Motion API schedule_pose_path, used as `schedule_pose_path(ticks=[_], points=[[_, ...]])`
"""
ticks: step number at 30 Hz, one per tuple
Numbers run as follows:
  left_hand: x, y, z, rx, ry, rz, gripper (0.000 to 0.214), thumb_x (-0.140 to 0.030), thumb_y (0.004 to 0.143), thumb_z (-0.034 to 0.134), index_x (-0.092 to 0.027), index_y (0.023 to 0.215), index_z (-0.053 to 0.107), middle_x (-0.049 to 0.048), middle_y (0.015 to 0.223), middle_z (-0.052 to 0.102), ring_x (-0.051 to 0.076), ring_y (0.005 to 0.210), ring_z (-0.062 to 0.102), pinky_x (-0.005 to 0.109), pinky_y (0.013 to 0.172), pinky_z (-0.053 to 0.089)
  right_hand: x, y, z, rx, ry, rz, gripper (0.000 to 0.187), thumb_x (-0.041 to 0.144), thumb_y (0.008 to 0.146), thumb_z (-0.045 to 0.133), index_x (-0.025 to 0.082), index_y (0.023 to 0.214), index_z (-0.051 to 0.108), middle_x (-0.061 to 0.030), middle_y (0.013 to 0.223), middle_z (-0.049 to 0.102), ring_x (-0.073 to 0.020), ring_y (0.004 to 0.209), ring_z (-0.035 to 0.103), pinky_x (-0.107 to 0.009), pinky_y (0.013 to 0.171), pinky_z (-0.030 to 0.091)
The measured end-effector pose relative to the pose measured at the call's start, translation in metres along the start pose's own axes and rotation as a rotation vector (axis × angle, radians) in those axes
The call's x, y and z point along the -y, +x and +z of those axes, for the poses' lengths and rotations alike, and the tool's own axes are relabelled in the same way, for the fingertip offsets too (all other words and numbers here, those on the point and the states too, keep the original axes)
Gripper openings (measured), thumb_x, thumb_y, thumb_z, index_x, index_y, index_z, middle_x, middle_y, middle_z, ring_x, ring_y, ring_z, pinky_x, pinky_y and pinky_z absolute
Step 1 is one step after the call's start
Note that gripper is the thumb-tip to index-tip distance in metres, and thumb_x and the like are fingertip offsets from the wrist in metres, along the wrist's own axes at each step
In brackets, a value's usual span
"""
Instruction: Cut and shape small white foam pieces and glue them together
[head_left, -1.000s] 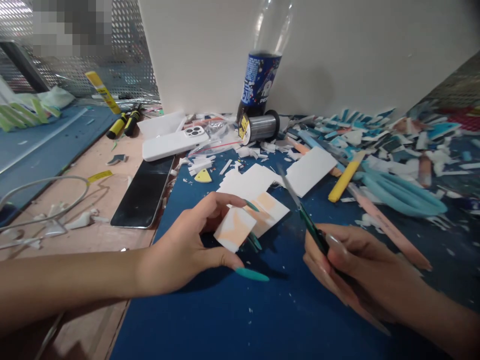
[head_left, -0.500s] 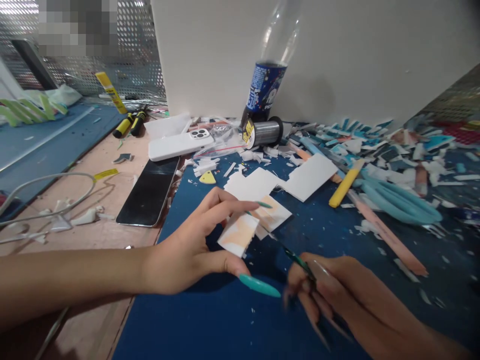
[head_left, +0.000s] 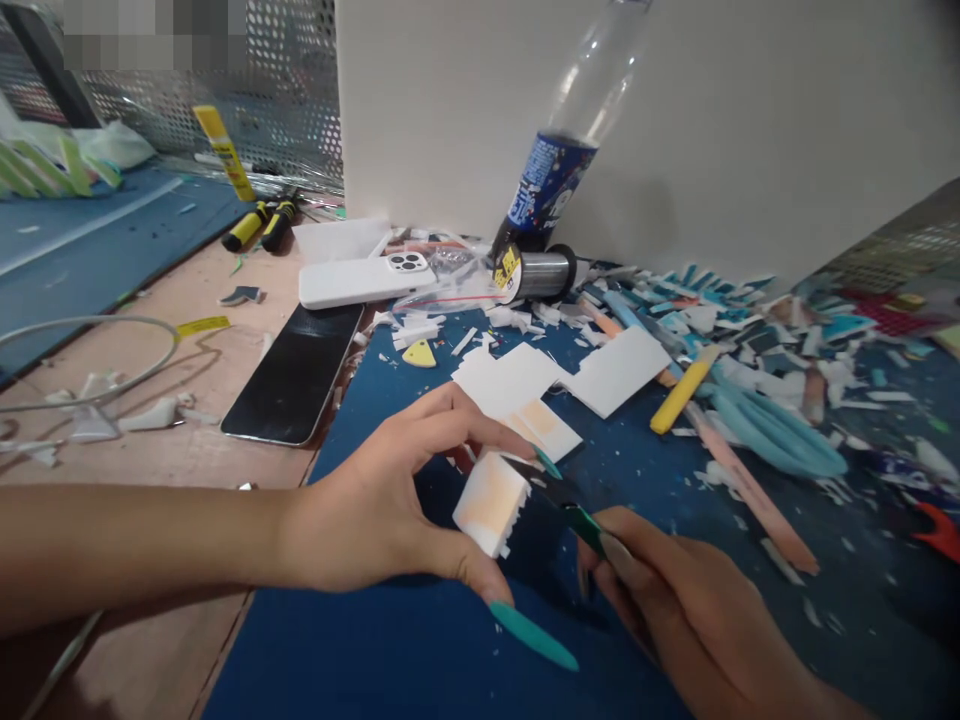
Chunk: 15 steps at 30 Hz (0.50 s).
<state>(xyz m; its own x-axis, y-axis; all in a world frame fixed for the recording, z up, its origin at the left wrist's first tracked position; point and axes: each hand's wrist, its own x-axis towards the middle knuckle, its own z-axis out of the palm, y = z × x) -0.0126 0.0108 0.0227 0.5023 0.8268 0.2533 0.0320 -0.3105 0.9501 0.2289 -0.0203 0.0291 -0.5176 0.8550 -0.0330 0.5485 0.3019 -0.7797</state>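
My left hand (head_left: 375, 505) pinches a small white foam piece (head_left: 489, 500) with an orange-tinted face, held just above the blue cutting mat (head_left: 420, 620). My right hand (head_left: 690, 620) grips a thin green-handled knife (head_left: 570, 505) whose blade tip rests against the right edge of that piece. The piece's lower edge looks notched. Other white foam pieces (head_left: 525, 385) lie on the mat just beyond my hands.
A black phone (head_left: 296, 372) and a white phone (head_left: 360, 280) lie to the left. A dark bottle (head_left: 551, 185) and wire spool (head_left: 540, 272) stand at the back. Yellow knife (head_left: 679, 392), light-blue scissors (head_left: 772, 430), a pink stick (head_left: 750, 490) and foam scraps clutter the right.
The knife swung down from pointing away over the mat onto the foam piece's edge. My right hand moved left and nearer; my left hand tilted the piece up.
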Motion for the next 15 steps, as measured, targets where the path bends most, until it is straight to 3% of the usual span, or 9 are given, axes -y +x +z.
schedule_pose_path(ticks=[4,7,10,15], points=[[0.000,-0.002,0.000,-0.023,0.005,-0.020,0.055,-0.034,0.060,0.089,-0.020,0.106,0.062,0.0020,0.094,0.052,0.017,0.085,0.053,0.030,0.079,0.047,-0.006,0.000,0.000,-0.046,-0.169,-0.134,0.029,0.034,0.101,0.031,0.023,0.085,0.053,0.0045,0.046,0.047,-0.0092,0.034,0.042,-0.022,0.036,0.027],[0.001,-0.003,-0.001,-0.041,0.007,-0.009,0.055,-0.034,0.060,0.089,-0.020,0.106,0.062,0.0015,0.093,0.050,0.016,0.083,0.052,0.030,0.078,0.046,-0.013,0.000,0.001,-0.114,-0.285,-0.206,0.019,0.025,0.099,0.035,0.024,0.098,0.054,0.0051,0.049,0.049,-0.0113,0.034,0.044,-0.023,0.038,0.033],[0.002,-0.003,-0.001,-0.044,0.008,0.005,0.056,-0.034,0.059,0.089,-0.019,0.106,0.062,0.0012,0.092,0.049,0.015,0.081,0.050,0.029,0.076,0.047,-0.016,0.000,0.001,-0.144,-0.338,-0.249,0.018,0.019,0.096,0.039,0.026,0.106,0.052,0.0063,0.051,0.050,-0.0122,0.034,0.046,-0.023,0.044,0.040],[0.001,-0.002,-0.001,-0.040,0.033,-0.003,0.056,-0.035,0.058,0.089,-0.018,0.105,0.063,0.0012,0.091,0.049,0.015,0.079,0.050,0.028,0.074,0.046,-0.015,-0.001,-0.001,-0.158,-0.385,-0.274,0.019,0.016,0.094,0.040,0.027,0.107,0.050,0.0066,0.052,0.050,-0.0117,0.035,0.046,-0.023,0.040,0.036]])
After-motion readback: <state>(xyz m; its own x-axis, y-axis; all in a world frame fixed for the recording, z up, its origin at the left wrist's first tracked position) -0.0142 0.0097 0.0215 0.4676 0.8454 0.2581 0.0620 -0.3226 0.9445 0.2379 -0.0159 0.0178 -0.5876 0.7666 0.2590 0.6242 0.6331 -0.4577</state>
